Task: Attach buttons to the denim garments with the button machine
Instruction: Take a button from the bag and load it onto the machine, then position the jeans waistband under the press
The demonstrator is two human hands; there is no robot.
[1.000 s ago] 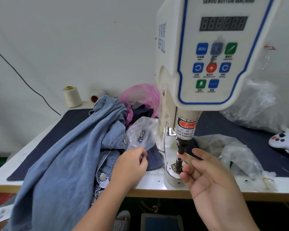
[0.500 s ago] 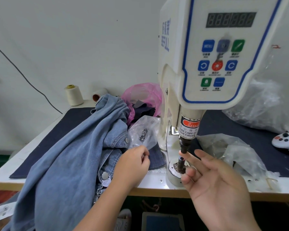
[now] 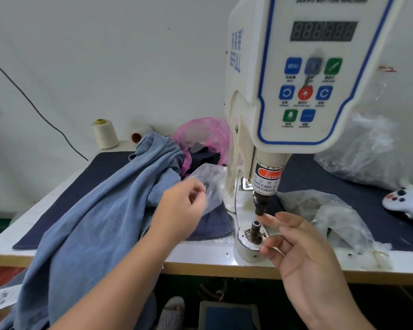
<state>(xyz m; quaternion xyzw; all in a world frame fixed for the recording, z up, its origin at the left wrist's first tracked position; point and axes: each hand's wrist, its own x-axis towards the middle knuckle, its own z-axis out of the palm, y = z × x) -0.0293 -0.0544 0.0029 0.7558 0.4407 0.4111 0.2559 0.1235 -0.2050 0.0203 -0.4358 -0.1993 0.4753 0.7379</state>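
Right hand (image 3: 303, 246), fingers loose and empty, hovers beside the button machine's lower die (image 3: 255, 232); left hand (image 3: 180, 208) (blurred, grip unclear) reaches the clear button bag (image 3: 212, 184). Loading step; denim shirt (image 3: 93, 222) waits on the worktop (image 3: 200, 256).

A plain white wall (image 3: 110, 67) fills the upper left of the frame, crossed diagonally by a dark cable (image 3: 31, 101). Below it a white table (image 3: 57, 186) with a wooden front edge is covered by a dark blue cloth (image 3: 105, 167) (a printed ruler is seen near centre). Dark floor lies beneath, at the bottom.
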